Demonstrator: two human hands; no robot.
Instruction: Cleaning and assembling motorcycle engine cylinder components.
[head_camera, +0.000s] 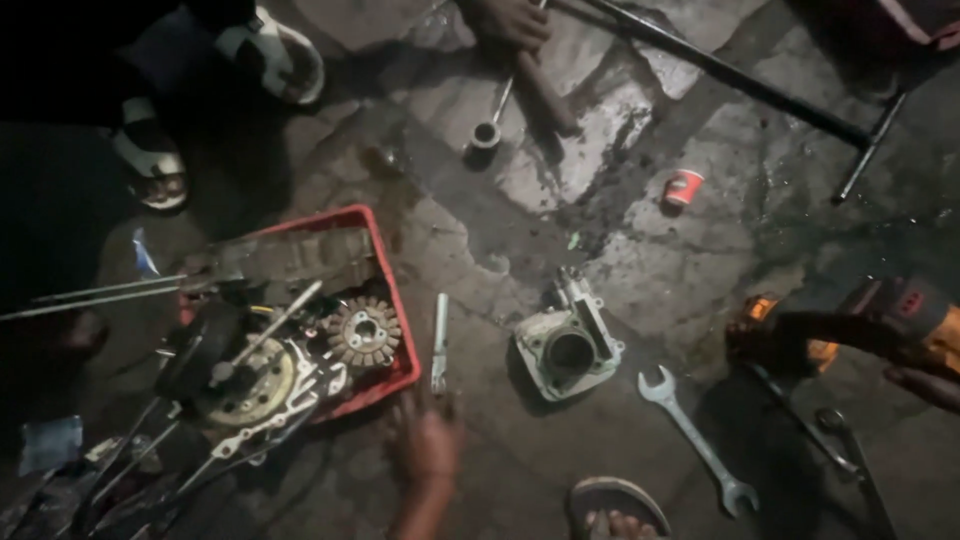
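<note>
Left hand (428, 440) (blurred, open, empty) nears small wrench (439, 342); right hand (925, 385), cropped, grip unclear.

The floor (640, 270) is rough grey concrete, cracked into irregular slabs and darkened by stains. A wet, glossy patch (590, 130) catches the light near the top middle, and a dark oily streak (500, 230) runs down from it toward the centre. Light is dim and uneven: the middle of the floor is lit, while the left edge and upper left corner fall into near black shadow. The lower right is murky too. No walls, windows or furniture show; the view looks straight down at the ground. Fine grit and small specks are scattered over the concrete at the right.
</note>
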